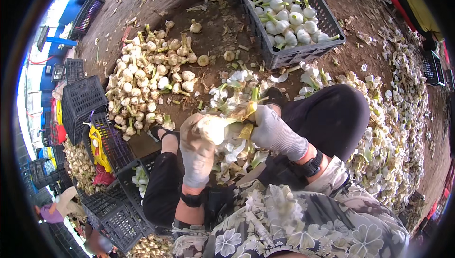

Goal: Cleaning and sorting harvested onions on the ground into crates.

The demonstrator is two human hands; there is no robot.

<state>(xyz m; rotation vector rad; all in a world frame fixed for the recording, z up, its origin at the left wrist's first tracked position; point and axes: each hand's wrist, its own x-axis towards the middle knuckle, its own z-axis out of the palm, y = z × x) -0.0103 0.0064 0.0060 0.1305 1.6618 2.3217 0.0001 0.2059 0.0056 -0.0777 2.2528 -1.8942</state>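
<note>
My left hand (196, 147), in a pale knit work glove with a brown-stained palm side, grips a white garlic bulb (212, 129). The bulb's cut green stem (255, 94) points away to the upper right. From the other side, my right hand (273, 124), also gloved, closes on dry, yellowish outer skin (245, 111) at the stem. A small yellow piece (246, 131) shows by the right fingers; what it is I cannot tell. Stripped garlic skins (231, 151) lie heaped below both hands, between my legs.
Unpeeled garlic bulbs (142, 76) are piled ahead on the left. A black plastic crate (302, 51) of clean white bulbs stands ahead right. Discarded skins (384, 140) cover the ground at right. More crates (83, 103) and people (57, 208) are at left.
</note>
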